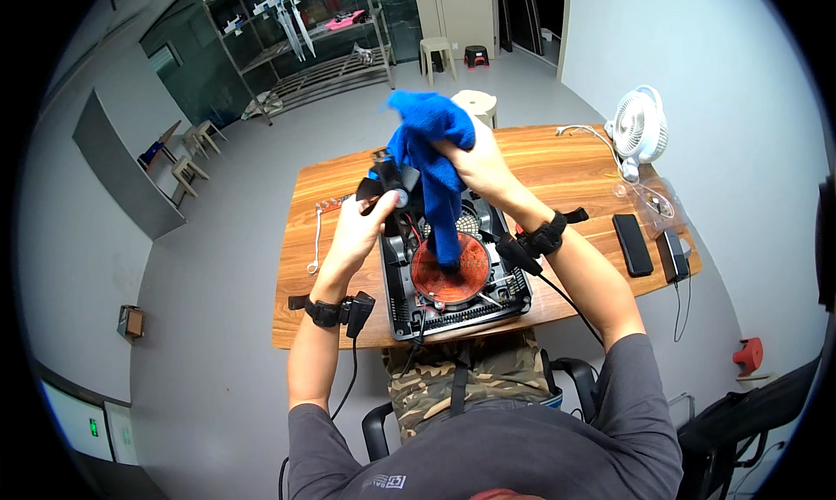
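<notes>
My left hand (357,226) grips a black part with dark flaps and a round silver piece (399,196), raised over the left back of an opened black appliance housing (396,313). My right hand (475,165) is closed on a blue cloth (431,121), lifted high beside that part; the cloth hangs down over the orange-red round coil (453,278) inside the housing. Wires run from the part toward the housing, and a perforated disc shows behind the cloth.
On the wooden table (557,169) are a white fan (636,126), a black phone (633,243), a charger brick (672,258) with cables and wrenches (315,252) at the left. A chair armrest (570,369) flanks me. Stools (435,52) and a metal rack (309,78) stand behind.
</notes>
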`<state>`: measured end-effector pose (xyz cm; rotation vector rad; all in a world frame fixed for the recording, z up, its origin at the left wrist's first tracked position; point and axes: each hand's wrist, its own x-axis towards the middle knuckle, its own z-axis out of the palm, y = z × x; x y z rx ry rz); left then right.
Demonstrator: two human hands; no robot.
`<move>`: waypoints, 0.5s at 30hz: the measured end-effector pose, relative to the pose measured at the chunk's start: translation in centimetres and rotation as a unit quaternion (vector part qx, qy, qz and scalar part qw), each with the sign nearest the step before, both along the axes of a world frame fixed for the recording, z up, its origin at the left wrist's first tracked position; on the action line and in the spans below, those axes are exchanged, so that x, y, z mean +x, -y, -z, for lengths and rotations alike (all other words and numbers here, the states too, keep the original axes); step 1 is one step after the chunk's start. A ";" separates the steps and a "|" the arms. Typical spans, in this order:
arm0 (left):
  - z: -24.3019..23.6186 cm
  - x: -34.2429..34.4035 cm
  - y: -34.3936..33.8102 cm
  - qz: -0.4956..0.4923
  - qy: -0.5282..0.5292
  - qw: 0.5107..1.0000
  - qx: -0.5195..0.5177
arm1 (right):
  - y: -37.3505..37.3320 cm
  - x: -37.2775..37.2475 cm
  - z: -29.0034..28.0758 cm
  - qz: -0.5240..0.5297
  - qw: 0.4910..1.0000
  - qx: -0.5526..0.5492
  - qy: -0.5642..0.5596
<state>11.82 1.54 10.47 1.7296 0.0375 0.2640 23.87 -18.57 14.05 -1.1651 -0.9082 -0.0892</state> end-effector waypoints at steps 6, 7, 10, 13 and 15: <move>1.1 1.1 -1.0 -0.094 0.126 0.984 -0.086 | -0.4 -1.7 -0.2 -0.063 0.993 -0.100 -0.029; 1.6 1.4 -0.9 -0.101 0.143 0.980 -0.099 | -0.9 -2.2 0.1 -0.077 0.990 -0.115 -0.015; 0.5 0.9 2.2 -0.108 0.252 0.961 -0.041 | -2.7 -2.7 2.5 -0.006 0.976 -0.185 0.116; 1.4 1.1 1.7 -0.111 0.214 0.968 -0.071 | -2.6 -3.0 2.2 -0.046 0.977 -0.197 0.072; 1.3 0.2 1.8 -0.093 0.188 0.973 -0.094 | -2.4 -2.8 2.3 -0.068 0.980 -0.187 0.026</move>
